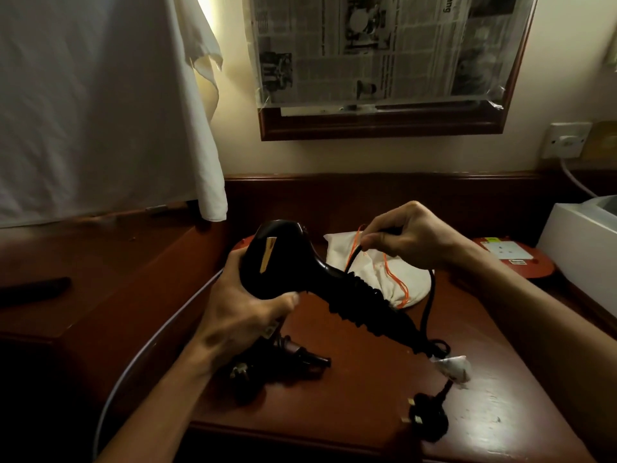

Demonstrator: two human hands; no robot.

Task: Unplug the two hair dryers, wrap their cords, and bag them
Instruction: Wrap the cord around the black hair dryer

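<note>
Black and glossy, the hair dryer (280,259) sits at the centre of the frame, lifted above the dark red wooden bench (367,396). The left hand (240,309) has its grip clamped around the dryer's round body, thumb across the near side. The handle slants down toward the lower right, and the black cord (364,295) is wound round it in tight turns. The right hand (407,238), right of centre, pinches a free length of that cord between thumb and fingers; from there the cord loops down the right side and back to the handle's tip. Past a scrap of white tape (450,367), the cord ends in a black plug (429,419) lying on the bench at lower right, pins showing.

Behind the dryer a white cloth bag (377,272) with an orange drawstring (392,275) lies flat on the bench. Below the left hand, a second dark hair dryer (293,359) rests on the bench, partly hidden by the wrist. A white cable (160,332) curves across the lower left. At upper right, a newspaper (384,48) covers a framed panel, and a wall socket (567,140) sits at the right edge.
</note>
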